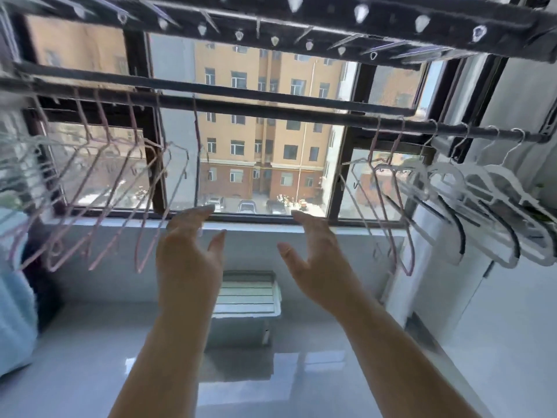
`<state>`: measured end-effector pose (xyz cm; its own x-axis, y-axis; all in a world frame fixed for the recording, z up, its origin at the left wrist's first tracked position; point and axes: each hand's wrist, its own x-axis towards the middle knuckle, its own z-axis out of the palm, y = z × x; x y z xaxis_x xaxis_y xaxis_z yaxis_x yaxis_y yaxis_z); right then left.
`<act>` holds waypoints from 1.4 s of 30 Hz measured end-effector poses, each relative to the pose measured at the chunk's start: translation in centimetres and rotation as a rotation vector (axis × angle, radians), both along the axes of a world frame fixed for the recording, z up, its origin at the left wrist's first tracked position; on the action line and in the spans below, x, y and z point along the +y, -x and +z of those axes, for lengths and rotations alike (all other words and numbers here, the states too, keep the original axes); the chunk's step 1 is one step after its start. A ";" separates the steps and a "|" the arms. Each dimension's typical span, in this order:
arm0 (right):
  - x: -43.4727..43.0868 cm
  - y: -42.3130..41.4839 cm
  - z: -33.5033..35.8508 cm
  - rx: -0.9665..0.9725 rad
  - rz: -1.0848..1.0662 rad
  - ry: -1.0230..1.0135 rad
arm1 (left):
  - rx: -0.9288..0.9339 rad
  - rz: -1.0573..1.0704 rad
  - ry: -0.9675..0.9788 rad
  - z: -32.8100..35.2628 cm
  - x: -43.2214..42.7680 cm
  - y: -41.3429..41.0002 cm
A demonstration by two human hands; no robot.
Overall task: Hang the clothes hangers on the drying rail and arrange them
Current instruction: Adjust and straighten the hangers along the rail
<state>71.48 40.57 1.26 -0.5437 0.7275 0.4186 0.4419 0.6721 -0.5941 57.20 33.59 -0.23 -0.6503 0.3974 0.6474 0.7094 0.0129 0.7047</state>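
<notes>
Below the drying rail (271,111), my left hand (188,254) and right hand (313,260) are spread wide, empty. Pink hangers (102,176) hang along its left, white hangers (494,188) at its right end. Beneath it stands a lidded storage box (247,294), contents hidden.

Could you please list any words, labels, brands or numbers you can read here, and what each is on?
None can be read.
The drying rail, pink hangers, white hangers and white crate show no lettering.
Any signs on the building or plates on the parked cars outside are too small to read.
</notes>
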 end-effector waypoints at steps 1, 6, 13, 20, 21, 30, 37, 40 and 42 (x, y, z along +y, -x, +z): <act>-0.1 1.4 -0.6 -0.009 0.054 0.034 | 0.010 0.027 0.016 -0.3 -0.4 0.6; -1.6 9.3 -2.0 -0.038 0.284 0.322 | -0.032 0.071 0.171 -1.9 -3.1 3.6; -2.3 14.4 -1.4 0.343 0.315 0.794 | -0.167 -0.148 0.234 -3.1 -3.3 3.1; -1.3 10.9 -0.5 0.697 0.366 0.942 | -0.186 -0.246 0.071 -2.9 -1.9 1.1; -1.0 10.0 -0.4 0.717 0.361 0.935 | -0.191 -0.273 0.063 -2.8 -1.5 0.6; 1.9 0.9 0.4 0.778 0.183 0.778 | -0.181 -0.536 0.064 -1.9 2.5 -7.0; 3.3 -3.5 0.8 0.827 0.089 0.699 | -0.206 -0.698 0.056 -1.5 4.5 -10.8; 3.9 -4.2 1.0 0.842 0.071 0.709 | -0.201 -0.694 0.058 -1.5 5.4 -11.5; 4.4 -4.4 0.9 0.842 0.059 0.720 | -0.205 -0.701 0.054 -1.5 5.8 -11.7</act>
